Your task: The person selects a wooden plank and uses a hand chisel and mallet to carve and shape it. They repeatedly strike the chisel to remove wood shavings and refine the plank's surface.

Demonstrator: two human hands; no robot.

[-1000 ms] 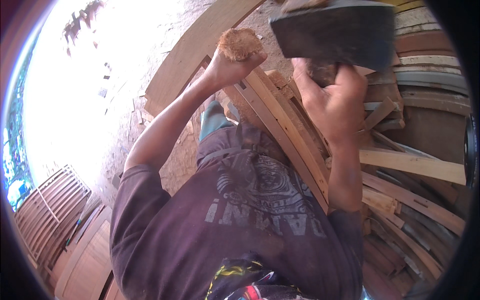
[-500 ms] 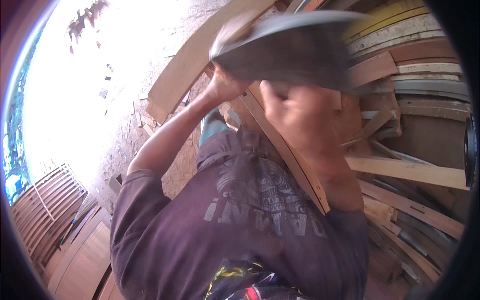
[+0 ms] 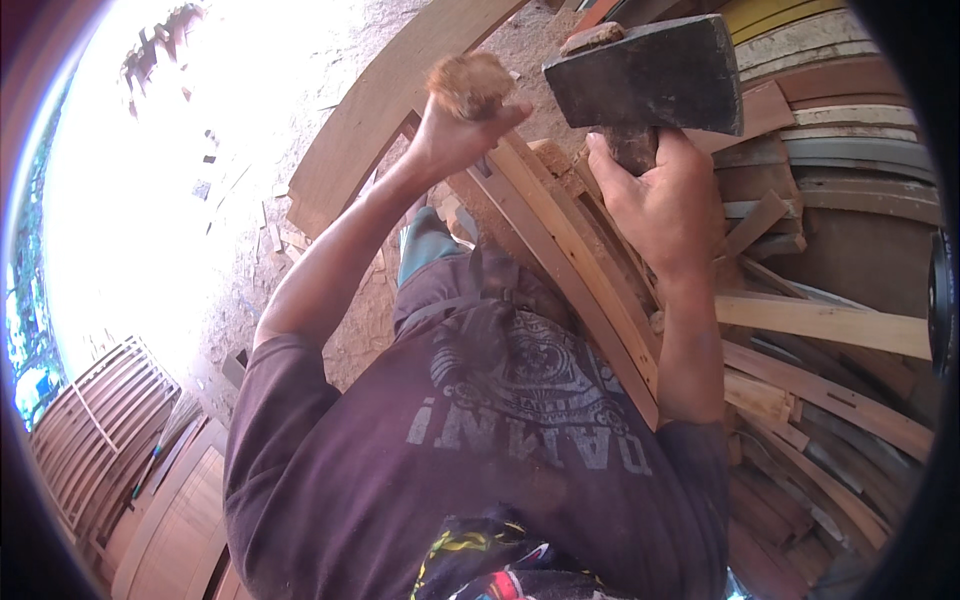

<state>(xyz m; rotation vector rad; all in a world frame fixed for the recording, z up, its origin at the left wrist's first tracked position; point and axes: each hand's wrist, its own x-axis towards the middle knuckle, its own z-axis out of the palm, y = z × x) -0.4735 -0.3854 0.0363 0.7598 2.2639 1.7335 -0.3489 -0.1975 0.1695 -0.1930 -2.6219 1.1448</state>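
Note:
My right hand (image 3: 662, 205) grips the short handle of a mallet (image 3: 655, 82), whose black, block-shaped head is raised to the right. The handle's worn wooden end pokes out at the top of the head. To the left, my left hand (image 3: 445, 145) is wrapped round what looks like a chisel (image 3: 468, 84); its frayed wooden butt sticks up above my fist, and its blade is hidden. Under my left hand lies the far end of a long wooden beam (image 3: 575, 265), which slants back toward my right side. A gap separates mallet and chisel.
A broad curved board (image 3: 365, 125) lies on the floor beyond my left arm, among wood scraps. Stacked planks and offcuts (image 3: 850, 150) crowd the right side. A slatted wooden frame (image 3: 95, 420) and a panel (image 3: 175, 520) stand at the lower left.
The mallet, blurred and over the chisel before, has swung right, away from it. The chisel's butt now shows. My left hand has barely moved.

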